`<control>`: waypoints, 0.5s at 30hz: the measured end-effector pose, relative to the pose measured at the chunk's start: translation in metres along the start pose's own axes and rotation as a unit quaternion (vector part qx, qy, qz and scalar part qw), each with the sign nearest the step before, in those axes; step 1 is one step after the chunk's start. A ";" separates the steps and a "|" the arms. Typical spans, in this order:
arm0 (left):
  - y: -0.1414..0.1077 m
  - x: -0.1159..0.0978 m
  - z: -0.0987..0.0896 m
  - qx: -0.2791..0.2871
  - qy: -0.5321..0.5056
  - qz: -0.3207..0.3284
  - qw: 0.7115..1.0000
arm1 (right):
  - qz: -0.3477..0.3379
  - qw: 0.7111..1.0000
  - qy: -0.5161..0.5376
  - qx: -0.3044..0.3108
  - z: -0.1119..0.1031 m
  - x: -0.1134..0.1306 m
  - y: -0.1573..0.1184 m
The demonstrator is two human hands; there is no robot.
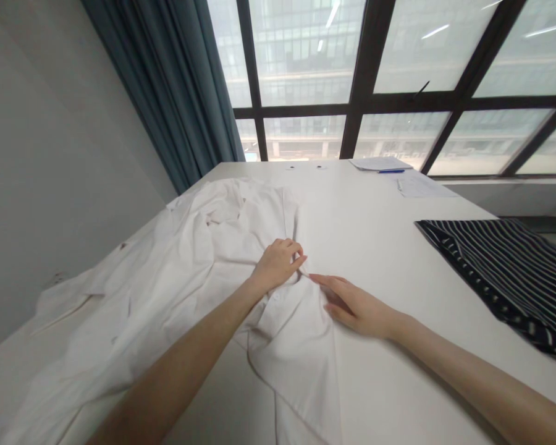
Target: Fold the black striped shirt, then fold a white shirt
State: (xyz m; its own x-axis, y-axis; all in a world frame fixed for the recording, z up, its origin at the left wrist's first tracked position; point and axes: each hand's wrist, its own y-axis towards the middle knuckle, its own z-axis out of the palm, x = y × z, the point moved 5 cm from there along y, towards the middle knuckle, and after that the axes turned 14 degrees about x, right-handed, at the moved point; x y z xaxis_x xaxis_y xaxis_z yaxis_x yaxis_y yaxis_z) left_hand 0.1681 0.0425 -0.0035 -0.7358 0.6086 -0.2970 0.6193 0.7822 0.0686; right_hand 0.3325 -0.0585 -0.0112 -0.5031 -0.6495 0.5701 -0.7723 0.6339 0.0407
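Observation:
A large white garment [241,247], long like a coat or shirt, lies rumpled over the left and middle of the table. My left hand [280,262] rests on it, fingers and thumb closed in a pinch on a fold at its right edge. Just to the right, my right hand [352,306] is open, fingers stretched out and thumb apart. Its index fingertip touches the same edge of cloth. Below the hands, part of the garment hangs toward the near side in loose folds. My left forearm covers some of the cloth.
The white table [366,235] reaches toward the windows. At right lies a black-and-white striped cloth [505,266]. Papers [380,163] and a blue pen [391,171] lie at the far right. A blue curtain [180,93] and a grey wall [50,154] stand at left.

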 end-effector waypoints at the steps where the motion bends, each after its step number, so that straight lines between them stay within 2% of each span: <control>1: 0.001 0.002 -0.001 0.001 -0.020 -0.002 1.000 | 0.006 1.000 0.011 -0.013 -0.001 -0.003 0.000; 4: 0.005 0.012 -0.005 0.009 -0.111 -0.021 0.994 | 0.036 0.997 0.038 -0.058 -0.002 -0.014 -0.002; 6: 0.006 0.020 -0.017 0.000 -0.188 -0.032 0.982 | 0.050 0.994 0.048 -0.085 -0.003 -0.021 -0.002; 10: -0.006 0.052 -0.068 -0.044 -0.303 -0.046 0.951 | 0.071 0.990 0.057 -0.104 -0.004 -0.028 -0.001; 13: -0.032 0.093 -0.112 -0.107 -0.291 -0.080 0.947 | 0.080 0.988 0.075 -0.109 -0.009 -0.028 0.004; 15: -0.051 0.122 -0.127 -0.114 -0.264 -0.150 0.946 | 0.086 0.987 0.076 -0.114 -0.013 -0.029 0.012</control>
State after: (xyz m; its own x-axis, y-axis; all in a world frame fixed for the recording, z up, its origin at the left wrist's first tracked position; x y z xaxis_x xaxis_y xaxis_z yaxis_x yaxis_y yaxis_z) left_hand 0.0121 0.0939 0.0775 -0.5920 0.2500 -0.7662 0.2848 0.9542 0.0913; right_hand 0.3429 -0.0268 -0.0169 -0.5412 -0.4645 0.7010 -0.5645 0.8185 0.1066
